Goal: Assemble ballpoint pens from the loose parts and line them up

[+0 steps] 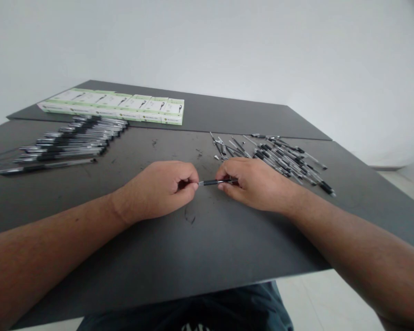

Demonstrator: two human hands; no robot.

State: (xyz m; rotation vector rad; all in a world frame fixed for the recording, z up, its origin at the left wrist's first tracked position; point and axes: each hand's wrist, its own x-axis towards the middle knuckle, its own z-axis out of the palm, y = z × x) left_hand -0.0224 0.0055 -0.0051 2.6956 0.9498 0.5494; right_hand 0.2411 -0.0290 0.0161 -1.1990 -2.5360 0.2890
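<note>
Between my two hands a pen (209,182) with a black grip lies level, just above the dark table (207,248). My left hand (162,188) is closed in a pinch on the pen's left end, hiding that tip. With thumb and fingers my right hand (253,184) grips the pen's right part, whose far end is partly covered by the palm. Just behind my right hand lie loose pen parts (224,148), among them thin tubes and small tips. A heap of pen barrels with black grips (290,158) spreads to the right of them.
A row of pens (69,140) lies side by side on the left of the table. Behind it, several white-and-green boxes (124,108) stand in a line on a raised dark panel (234,112). A pale wall (227,46) rises behind the table.
</note>
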